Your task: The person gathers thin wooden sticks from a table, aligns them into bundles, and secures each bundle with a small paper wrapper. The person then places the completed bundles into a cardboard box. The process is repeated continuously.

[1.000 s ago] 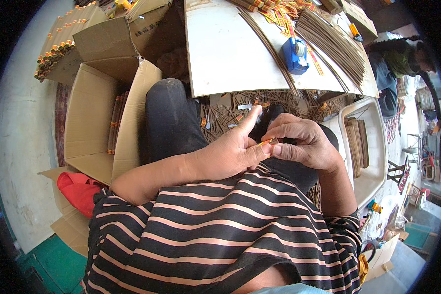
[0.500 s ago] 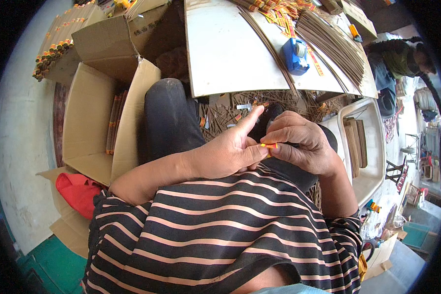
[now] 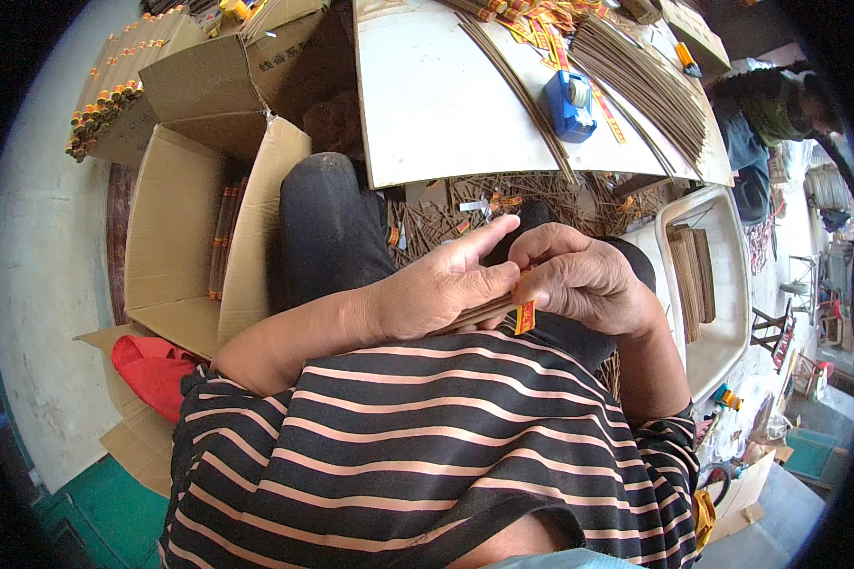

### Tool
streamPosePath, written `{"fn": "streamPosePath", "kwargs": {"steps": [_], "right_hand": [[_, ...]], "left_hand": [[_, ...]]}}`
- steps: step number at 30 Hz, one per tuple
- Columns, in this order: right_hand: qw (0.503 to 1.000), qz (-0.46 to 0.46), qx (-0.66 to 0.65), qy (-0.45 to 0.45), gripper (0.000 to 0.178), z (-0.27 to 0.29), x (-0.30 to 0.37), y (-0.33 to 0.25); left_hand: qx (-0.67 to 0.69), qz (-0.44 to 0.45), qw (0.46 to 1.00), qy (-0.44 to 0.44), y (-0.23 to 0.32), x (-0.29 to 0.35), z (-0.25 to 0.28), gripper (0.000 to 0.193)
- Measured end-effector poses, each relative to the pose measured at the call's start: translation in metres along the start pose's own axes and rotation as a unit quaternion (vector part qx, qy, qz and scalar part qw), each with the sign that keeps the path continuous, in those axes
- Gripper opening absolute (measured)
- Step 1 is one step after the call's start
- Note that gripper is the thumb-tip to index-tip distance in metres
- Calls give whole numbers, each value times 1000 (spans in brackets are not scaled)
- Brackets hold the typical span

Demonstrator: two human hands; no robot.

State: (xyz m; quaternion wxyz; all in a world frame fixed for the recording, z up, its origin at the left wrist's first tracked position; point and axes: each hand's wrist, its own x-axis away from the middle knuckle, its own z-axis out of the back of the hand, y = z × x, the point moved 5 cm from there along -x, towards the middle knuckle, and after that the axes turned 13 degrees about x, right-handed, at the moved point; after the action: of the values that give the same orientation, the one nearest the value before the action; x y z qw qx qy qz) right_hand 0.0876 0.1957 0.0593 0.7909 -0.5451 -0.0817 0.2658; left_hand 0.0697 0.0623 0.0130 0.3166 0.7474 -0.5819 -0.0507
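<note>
Below white board [image 3: 427, 95], both hands [image 3: 512, 284] pinching stick bundle [image 3: 474, 313], seemingly red-yellow-banded.

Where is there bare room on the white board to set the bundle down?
The near left part of the white board is bare, bordered by the long brown stick and the board's front edge. Right of the blue tape dispenser, the fanned brown sticks crowd it. The floor litter of sticks under the edge is cluttered.

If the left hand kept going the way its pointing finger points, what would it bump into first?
Probably the right hand. The left hand points its finger up and to the right, and the right hand's knuckles sit just beyond the tip, though depth is hard to judge.
</note>
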Motion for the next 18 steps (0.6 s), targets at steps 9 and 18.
{"fn": "streamPosePath", "kwargs": {"steps": [9, 18], "right_hand": [[997, 68, -32, -14, 13, 3, -7, 4], [950, -258, -80, 157, 38, -18, 5, 15]], "left_hand": [[-56, -34, 998, -2, 9, -1, 0, 73], [-157, -153, 968, 118, 30, 16, -4, 64]]}}
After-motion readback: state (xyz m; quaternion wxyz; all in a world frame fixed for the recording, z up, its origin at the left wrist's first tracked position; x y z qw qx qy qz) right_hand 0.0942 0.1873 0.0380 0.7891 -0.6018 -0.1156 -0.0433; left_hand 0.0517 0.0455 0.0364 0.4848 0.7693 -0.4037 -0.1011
